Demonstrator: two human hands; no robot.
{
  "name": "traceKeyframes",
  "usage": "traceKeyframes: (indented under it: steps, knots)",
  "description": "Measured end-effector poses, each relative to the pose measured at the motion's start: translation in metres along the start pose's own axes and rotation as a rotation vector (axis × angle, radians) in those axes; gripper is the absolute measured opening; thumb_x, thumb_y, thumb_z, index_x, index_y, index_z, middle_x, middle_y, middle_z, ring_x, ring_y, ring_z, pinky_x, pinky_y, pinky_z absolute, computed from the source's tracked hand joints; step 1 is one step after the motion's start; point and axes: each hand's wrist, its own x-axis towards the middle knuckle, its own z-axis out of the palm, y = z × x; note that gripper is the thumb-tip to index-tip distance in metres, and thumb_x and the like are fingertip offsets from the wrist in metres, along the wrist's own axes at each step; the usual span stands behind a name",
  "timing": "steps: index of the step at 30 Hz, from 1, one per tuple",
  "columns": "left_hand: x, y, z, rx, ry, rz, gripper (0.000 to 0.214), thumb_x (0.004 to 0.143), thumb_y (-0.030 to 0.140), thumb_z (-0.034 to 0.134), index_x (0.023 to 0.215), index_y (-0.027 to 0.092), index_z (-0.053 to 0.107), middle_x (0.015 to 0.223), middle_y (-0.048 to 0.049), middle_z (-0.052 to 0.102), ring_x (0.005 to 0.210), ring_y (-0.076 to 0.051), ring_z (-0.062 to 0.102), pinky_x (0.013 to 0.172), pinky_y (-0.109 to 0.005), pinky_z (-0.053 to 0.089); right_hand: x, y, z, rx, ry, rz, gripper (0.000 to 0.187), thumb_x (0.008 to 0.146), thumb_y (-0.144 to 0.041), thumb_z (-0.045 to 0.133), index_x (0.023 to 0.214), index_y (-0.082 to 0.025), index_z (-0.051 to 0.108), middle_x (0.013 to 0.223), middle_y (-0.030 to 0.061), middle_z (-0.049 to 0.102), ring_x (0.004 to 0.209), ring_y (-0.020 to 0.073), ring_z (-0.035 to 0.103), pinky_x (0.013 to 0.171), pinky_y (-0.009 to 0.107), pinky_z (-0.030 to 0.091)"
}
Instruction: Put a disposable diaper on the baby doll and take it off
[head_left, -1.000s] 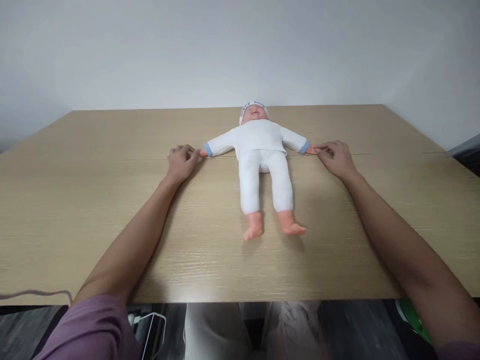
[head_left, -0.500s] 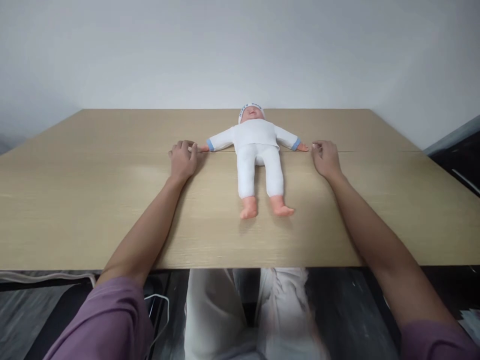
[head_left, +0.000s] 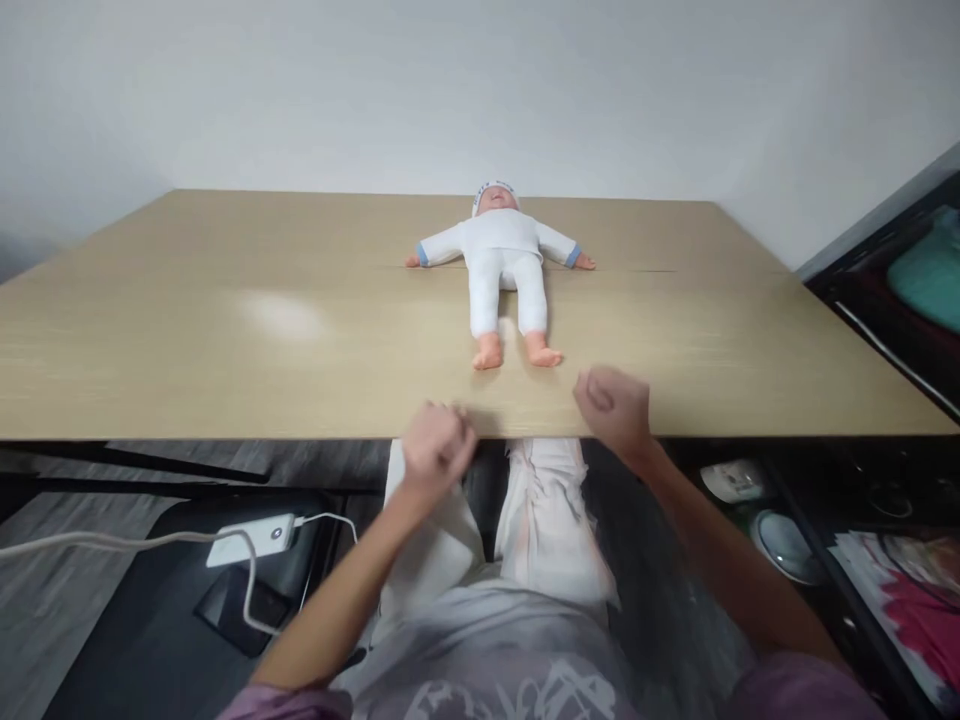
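A baby doll (head_left: pixel 501 240) in a white suit with blue cuffs and a white printed cap lies on its back on the wooden table (head_left: pixel 187 330). Its arms are spread and its feet point toward me. My left hand (head_left: pixel 437 440), slightly blurred, is curled into a fist over the table's front edge. My right hand (head_left: pixel 616 408), also a fist, hovers a little higher, just right of the doll's feet. Neither hand touches the doll, and I see nothing in either one.
On a black seat (head_left: pixel 150 610) at lower left lie a white power bank (head_left: pixel 251 540) with a cable and a dark phone-like object (head_left: pixel 241 608). Shelves at lower right hold papers and pink cloth (head_left: pixel 926 610). A black-framed unit (head_left: pixel 885 310) borders the table's right side.
Both hands have drawn back from beside the doll's hands to the front edge, moved closer together and curled into fists. The view has tilted down; the doll keeps its pose.
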Motion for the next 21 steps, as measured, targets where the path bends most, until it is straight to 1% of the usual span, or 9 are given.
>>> traceKeyframes:
  steps: [2,3,5,8,10,12,14,18,21]
  knots:
    - [-0.061,0.013,0.026,-0.062,-0.16,-0.016,0.062,0.105,0.05,0.065,0.058,0.025,0.033,0.058,-0.0002,0.037,0.06,-0.02,0.037,0.076,-0.045,0.041,-0.061,-0.014,-0.006,0.067,-0.151,-0.068,0.055,0.101,-0.031,0.065,0.062,-0.026,0.026,0.057,-0.0021,0.031,0.057,0.0187,0.032,0.065,0.038,0.036]
    - [-0.085,0.017,0.037,-0.129,-0.251,-0.113,0.061,0.104,0.05,0.066,0.058,0.025,0.033,0.058,-0.0001,0.037,0.06,-0.021,0.038,0.078,-0.045,0.041,-0.09,-0.016,-0.007,0.095,-0.218,-0.047,0.053,0.099,-0.031,0.068,0.061,-0.027,0.03,0.057,-0.0017,0.034,0.058,0.0195,0.035,0.066,0.038,0.037]
    - [-0.119,0.02,0.055,-0.208,-0.318,-0.29,0.06,0.105,0.053,0.063,0.061,0.025,0.033,0.059,0.0003,0.038,0.061,-0.021,0.042,0.077,-0.043,0.043,-0.141,-0.014,-0.005,0.141,-0.196,0.124,0.052,0.098,-0.034,0.069,0.062,-0.028,0.032,0.059,-0.0015,0.036,0.059,0.0205,0.039,0.066,0.039,0.039]
    - [-0.139,0.019,0.068,-0.294,-0.363,-0.473,0.05,0.103,0.061,0.067,0.072,0.027,0.05,0.069,0.0009,0.052,0.068,-0.021,0.05,0.074,-0.038,0.043,-0.198,-0.003,0.002,0.221,-0.119,0.52,0.032,0.093,-0.055,0.075,0.085,-0.031,0.056,0.077,0.0008,0.056,0.07,0.0241,0.053,0.072,0.042,0.048]
    - [-0.141,0.017,0.073,-0.425,-0.398,-0.643,0.045,0.094,0.068,0.078,0.085,0.026,0.064,0.079,0.0011,0.062,0.077,-0.021,0.057,0.078,-0.035,0.047,-0.222,0.004,0.008,0.315,-0.084,0.729,0.047,0.086,-0.071,0.077,0.104,-0.03,0.062,0.093,0.0044,0.066,0.082,0.027,0.062,0.081,0.045,0.054]
    - [-0.14,0.016,0.08,-0.555,-0.405,-0.788,0.052,0.083,0.073,0.087,0.094,0.025,0.07,0.086,0.0009,0.069,0.087,-0.021,0.064,0.087,-0.034,0.052,-0.236,0.009,0.013,0.389,-0.091,0.825,0.063,0.081,-0.083,0.075,0.111,-0.03,0.063,0.103,0.007,0.07,0.091,0.0297,0.067,0.088,0.048,0.056]
    - [-0.136,0.014,0.093,-0.626,-0.392,-0.843,0.06,0.077,0.076,0.091,0.098,0.023,0.072,0.091,-0.0009,0.075,0.096,-0.024,0.071,0.094,-0.035,0.057,-0.241,0.01,0.018,0.439,-0.125,0.85,0.069,0.079,-0.09,0.073,0.112,-0.029,0.065,0.103,0.0071,0.073,0.096,0.0315,0.07,0.093,0.049,0.058]
    - [-0.128,0.012,0.123,-0.756,-0.389,-0.907,0.076,0.065,0.079,0.098,0.107,0.019,0.076,0.106,-0.0111,0.084,0.108,-0.032,0.08,0.1,-0.042,0.063,-0.232,0.006,0.026,0.555,-0.186,0.887,0.07,0.076,-0.09,0.077,0.109,-0.028,0.071,0.102,0.0044,0.079,0.102,0.0324,0.074,0.095,0.047,0.06]
    - [-0.122,0.013,0.134,-0.848,-0.397,-0.953,0.087,0.054,0.081,0.101,0.108,0.017,0.078,0.107,-0.0159,0.086,0.107,-0.037,0.083,0.102,-0.047,0.065,-0.218,0.002,0.032,0.622,-0.212,0.904,0.067,0.072,-0.085,0.085,0.1,-0.025,0.073,0.101,0.0058,0.081,0.103,0.034,0.076,0.097,0.048,0.061]
